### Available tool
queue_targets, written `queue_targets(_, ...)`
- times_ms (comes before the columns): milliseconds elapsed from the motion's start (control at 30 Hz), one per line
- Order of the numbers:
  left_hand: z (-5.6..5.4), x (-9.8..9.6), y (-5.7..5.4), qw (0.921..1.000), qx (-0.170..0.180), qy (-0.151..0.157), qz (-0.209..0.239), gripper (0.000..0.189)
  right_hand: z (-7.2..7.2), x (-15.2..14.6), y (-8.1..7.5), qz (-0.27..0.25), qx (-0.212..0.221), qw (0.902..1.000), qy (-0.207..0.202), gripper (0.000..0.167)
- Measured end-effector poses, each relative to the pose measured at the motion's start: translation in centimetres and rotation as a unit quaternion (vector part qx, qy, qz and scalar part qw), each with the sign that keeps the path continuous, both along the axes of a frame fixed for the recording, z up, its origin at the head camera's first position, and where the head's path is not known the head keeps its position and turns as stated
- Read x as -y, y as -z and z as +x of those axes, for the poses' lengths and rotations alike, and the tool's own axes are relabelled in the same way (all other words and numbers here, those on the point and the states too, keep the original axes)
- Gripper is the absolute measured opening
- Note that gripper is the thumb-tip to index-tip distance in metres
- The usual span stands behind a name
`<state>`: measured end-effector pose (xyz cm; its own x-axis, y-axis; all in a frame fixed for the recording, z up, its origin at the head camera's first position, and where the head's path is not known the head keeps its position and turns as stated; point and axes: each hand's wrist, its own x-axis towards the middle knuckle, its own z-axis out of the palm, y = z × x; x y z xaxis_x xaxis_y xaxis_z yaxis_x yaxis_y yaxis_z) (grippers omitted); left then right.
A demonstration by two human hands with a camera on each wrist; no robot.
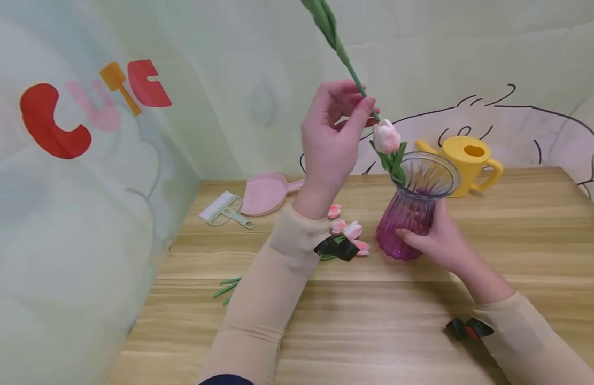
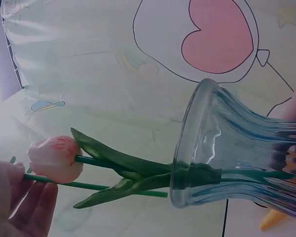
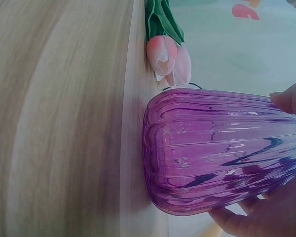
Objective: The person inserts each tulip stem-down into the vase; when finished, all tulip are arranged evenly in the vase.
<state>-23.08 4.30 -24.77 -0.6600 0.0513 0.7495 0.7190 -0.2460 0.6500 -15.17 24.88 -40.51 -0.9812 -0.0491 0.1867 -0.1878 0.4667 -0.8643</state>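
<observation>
My left hand (image 1: pixel 332 125) pinches a green leafy flower stem (image 1: pixel 342 53) between thumb and fingers; its upper end runs out of the head view. In the left wrist view the stem's lower tip (image 2: pixel 160 194) is right at the vase rim. A pink-and-white tulip (image 1: pixel 386 137) stands in the glass vase (image 1: pixel 398 235), its leaves (image 2: pixel 133 168) spread above the rim and its bloom beside the held stem. My right hand (image 1: pixel 443 240) grips the ribbed vase, clear at the top and purple below, thumb on the near side. The vase tilts slightly, its base close over the tabletop.
Several pink tulips (image 1: pixel 352 230) lie on the wooden table (image 1: pixel 373 321), partly behind the left forearm, stems (image 1: pixel 228 289) pointing left. A yellow watering can (image 1: pixel 465 160) stands behind the vase. A pink dustpan (image 1: pixel 265 195) and a small brush (image 1: pixel 224 208) lie at the back left.
</observation>
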Motion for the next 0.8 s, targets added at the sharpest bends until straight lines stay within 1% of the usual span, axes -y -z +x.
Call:
queue_targets(67,0.0,0.0,-0.1,0.9999,-0.010,0.006,0.004,0.021,0.0,0.0,-0.1,0.000,-0.004,1.0000,-0.002,0.101)
queue_targets(100,0.0,-0.1,-0.1,1.0000,-0.003,0.009,0.000,0.021,0.0,0.0,-0.1,-0.001,-0.005,1.0000,-0.003,0.101)
queue_targets(200,0.1,-0.2,0.2,0.9993,0.012,0.009,-0.033,0.020,0.0,0.1,-0.1,-0.001,-0.006,1.0000,-0.004,0.100)
queue_targets(400,0.1,-0.3,1.0,0.9948,0.058,0.043,-0.071,0.015,0.0,0.2,-0.1,-0.004,-0.008,0.9999,-0.007,0.100)
queue_targets(467,0.0,-0.1,1.0,0.9913,0.078,0.039,-0.099,0.013,0.0,0.2,-0.1,-0.004,-0.008,0.9999,-0.008,0.101)
queue_targets(533,0.0,0.2,1.1,0.9874,0.090,0.036,-0.125,0.012,-0.1,0.3,-0.1,-0.004,-0.007,0.9999,-0.008,0.101)
queue_targets(633,-0.2,0.5,1.2,0.9820,0.086,0.021,-0.167,0.012,-0.1,0.3,-0.1,-0.004,-0.009,0.9999,-0.006,0.101)
queue_targets(733,-0.4,0.7,1.4,0.9772,0.068,0.018,-0.200,0.014,0.0,0.2,0.0,-0.004,-0.008,0.9999,-0.004,0.102)
queue_targets(800,-0.5,0.8,1.4,0.9698,0.063,0.014,-0.235,0.015,0.0,0.2,0.0,-0.004,-0.008,1.0000,-0.004,0.103)
